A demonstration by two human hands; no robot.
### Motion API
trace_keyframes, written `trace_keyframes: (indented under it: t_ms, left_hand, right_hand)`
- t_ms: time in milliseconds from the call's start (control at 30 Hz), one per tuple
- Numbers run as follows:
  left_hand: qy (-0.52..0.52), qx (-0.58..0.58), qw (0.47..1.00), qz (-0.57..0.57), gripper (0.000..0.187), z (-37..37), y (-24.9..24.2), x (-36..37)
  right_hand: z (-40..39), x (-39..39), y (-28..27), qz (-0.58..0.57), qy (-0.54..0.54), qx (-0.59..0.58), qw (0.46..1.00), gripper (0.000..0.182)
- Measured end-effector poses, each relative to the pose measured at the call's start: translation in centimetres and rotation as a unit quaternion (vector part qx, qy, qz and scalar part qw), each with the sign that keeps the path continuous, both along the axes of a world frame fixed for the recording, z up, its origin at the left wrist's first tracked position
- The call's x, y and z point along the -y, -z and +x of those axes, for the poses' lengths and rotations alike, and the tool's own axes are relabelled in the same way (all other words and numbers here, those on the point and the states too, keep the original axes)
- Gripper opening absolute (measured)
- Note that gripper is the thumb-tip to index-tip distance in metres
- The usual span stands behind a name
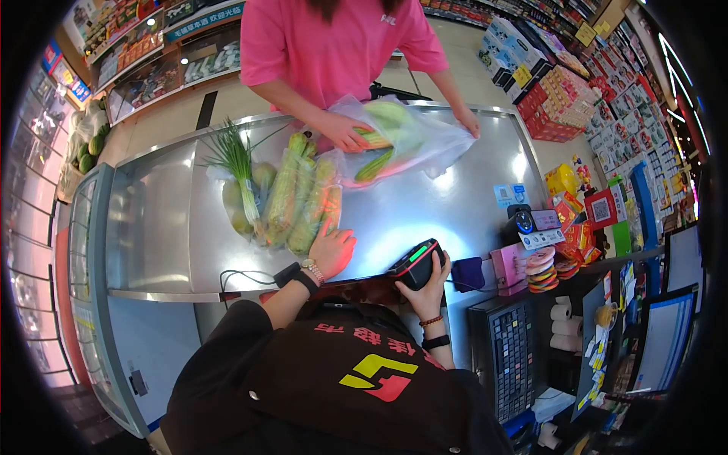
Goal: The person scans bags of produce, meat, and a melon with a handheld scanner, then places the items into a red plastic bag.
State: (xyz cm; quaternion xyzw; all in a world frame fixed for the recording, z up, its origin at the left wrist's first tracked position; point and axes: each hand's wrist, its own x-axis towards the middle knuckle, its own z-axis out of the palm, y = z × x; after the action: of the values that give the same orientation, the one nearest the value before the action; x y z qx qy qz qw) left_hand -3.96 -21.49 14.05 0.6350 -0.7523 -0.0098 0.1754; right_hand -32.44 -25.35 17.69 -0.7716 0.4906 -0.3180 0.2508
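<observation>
My right hand (431, 290) is wrapped round a black box-shaped scanner (413, 262) with a red edge and a green light strip. The scanner is held above the counter's near edge, and a bright glow falls on the metal beyond it. My left hand (332, 252) lies with its fingers stretched out against the near end of a clear bag of long green vegetables (303, 235). Red light colours its fingers and the bag beside them. Left of that stand more bagged green vegetables (280, 199) and a bunch of green onions (241, 171).
Across the metal counter (167, 227), a person in a pink shirt (341, 53) handles a plastic bag (417, 140) with green produce inside. To the right are a payment device (523, 221), a stack of round packages (541, 269), a keyboard (513, 360) and a monitor (667, 341).
</observation>
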Motion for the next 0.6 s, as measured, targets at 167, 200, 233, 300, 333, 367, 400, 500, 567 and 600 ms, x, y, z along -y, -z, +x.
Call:
trace_keyframes:
  t_ms: [167,200,233,300,333,367,400,500,567,600]
  left_hand:
    - [-0.002,0.001,1.000,0.002,0.017,0.02,0.30,0.01]
    - [-0.002,0.001,1.000,0.001,0.017,0.03,0.34,0.02]
    - [-0.002,0.001,1.000,0.001,0.017,0.02,0.30,0.03]
    - [-0.001,0.001,1.000,0.002,0.017,-0.01,0.26,0.04]
    - [-0.001,0.001,1.000,0.002,0.017,-0.01,0.24,0.05]
    - [-0.001,0.001,1.000,0.002,0.017,0.00,0.25,0.04]
    - [-0.001,0.000,1.000,0.001,0.017,0.01,0.27,0.03]
    - [-0.001,0.000,1.000,0.003,0.017,-0.02,0.18,0.05]
    - [-0.001,0.001,1.000,0.007,0.017,-0.05,0.08,0.06]
    - [-0.001,0.002,1.000,0.010,0.017,-0.05,0.05,0.05]
  right_hand:
    - [0.02,-0.02,0.12,-0.010,0.001,-0.001,1.000,0.114]
    - [0.02,-0.02,0.12,-0.009,0.001,-0.001,1.000,0.114]
    - [0.00,-0.02,0.11,-0.007,0.002,-0.001,1.000,0.114]
    - [-0.08,0.01,0.24,-0.007,0.000,0.001,1.000,0.114]
    - [-0.10,0.02,0.29,-0.006,-0.001,0.002,1.000,0.114]
    - [-0.09,0.02,0.28,-0.009,0.000,0.000,1.000,0.114]
    - [-0.08,0.01,0.26,-0.012,0.001,-0.002,1.000,0.114]
    - [-0.05,0.02,0.13,-0.012,0.003,-0.003,1.000,0.113]
    - [-0.06,0.03,0.14,-0.012,0.002,-0.002,1.000,0.113]
    - [-0.06,0.04,0.18,-0.014,0.002,-0.001,1.000,0.113]
